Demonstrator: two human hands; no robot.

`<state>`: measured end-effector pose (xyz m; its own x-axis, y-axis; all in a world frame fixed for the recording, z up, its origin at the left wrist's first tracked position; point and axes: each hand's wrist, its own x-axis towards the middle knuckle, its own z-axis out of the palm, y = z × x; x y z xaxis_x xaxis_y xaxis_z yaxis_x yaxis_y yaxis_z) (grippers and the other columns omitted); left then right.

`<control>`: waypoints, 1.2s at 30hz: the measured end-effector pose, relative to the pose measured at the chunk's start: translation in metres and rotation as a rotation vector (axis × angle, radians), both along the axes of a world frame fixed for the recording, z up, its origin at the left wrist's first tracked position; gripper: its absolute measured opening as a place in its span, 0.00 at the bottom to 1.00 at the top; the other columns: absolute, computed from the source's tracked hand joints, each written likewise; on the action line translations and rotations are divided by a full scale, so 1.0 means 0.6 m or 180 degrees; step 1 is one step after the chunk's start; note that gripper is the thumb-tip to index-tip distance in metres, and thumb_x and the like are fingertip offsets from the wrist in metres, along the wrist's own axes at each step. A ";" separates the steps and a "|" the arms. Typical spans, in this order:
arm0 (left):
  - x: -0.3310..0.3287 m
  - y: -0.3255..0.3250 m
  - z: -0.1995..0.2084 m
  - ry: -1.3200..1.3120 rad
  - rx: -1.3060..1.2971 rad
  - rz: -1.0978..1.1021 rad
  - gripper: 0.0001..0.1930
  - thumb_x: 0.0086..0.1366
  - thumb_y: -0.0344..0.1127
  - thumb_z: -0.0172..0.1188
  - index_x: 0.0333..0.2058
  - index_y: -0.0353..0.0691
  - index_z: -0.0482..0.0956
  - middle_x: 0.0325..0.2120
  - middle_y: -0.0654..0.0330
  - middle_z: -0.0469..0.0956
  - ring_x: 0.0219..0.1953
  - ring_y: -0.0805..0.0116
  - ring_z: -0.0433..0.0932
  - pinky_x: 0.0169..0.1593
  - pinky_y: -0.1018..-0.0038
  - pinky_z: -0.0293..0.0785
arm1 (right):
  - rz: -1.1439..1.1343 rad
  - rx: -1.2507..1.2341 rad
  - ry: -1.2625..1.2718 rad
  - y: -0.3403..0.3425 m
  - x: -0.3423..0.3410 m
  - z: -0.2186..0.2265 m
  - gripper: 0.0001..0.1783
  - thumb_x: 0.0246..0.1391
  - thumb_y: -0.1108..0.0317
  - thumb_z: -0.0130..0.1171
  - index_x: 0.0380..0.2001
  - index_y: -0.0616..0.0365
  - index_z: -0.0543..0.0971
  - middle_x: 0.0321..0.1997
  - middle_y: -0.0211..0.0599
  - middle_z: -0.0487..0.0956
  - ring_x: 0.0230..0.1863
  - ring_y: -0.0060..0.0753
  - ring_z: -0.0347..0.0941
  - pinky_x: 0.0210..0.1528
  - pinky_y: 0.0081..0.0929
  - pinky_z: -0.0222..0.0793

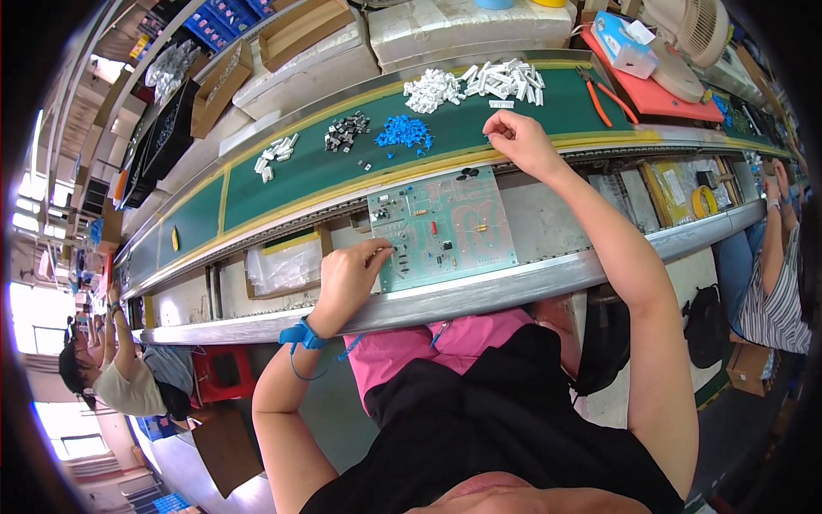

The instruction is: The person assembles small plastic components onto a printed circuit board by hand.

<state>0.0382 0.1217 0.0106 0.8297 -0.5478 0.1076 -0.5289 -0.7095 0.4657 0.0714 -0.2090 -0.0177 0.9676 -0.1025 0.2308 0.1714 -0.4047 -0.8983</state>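
Note:
A pale green circuit board [471,257] lies in front of me on the line, with resistors, a red part and several black parts standing on it. My left hand [347,278], a blue strap on its wrist, is closed in a pinch at the board's left side, beside a row of small black parts. What its fingertips hold, if anything, is hidden. My right hand [524,144] hovers over the green belt beyond the board, thumb and forefinger pinched on a small blue component. To its left lies a pile of blue components [404,133].
On the green belt [308,184] are black parts [347,132], white parts [276,157], larger white piles [434,90] and orange-handled pliers [604,94]. A metal rail [548,270] runs along the near edge. Co-workers sit at both sides.

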 end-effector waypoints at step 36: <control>0.036 0.029 0.025 0.1535 -0.1201 -0.0087 0.15 0.59 0.29 0.58 0.46 0.37 0.74 0.16 0.68 0.68 0.19 0.77 0.66 0.27 0.79 0.66 | 0.0363 0.0197 0.0260 0.072 -0.045 0.054 0.06 0.49 0.75 0.57 0.32 0.62 0.75 0.27 0.29 0.76 0.29 0.17 0.71 0.33 0.19 0.68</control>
<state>0.0595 0.1394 0.0255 0.8194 -0.5668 -0.0856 -0.2118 -0.4381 0.8736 0.0443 -0.1657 0.0146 0.9891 -0.0025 0.1474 0.1383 -0.3301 -0.9338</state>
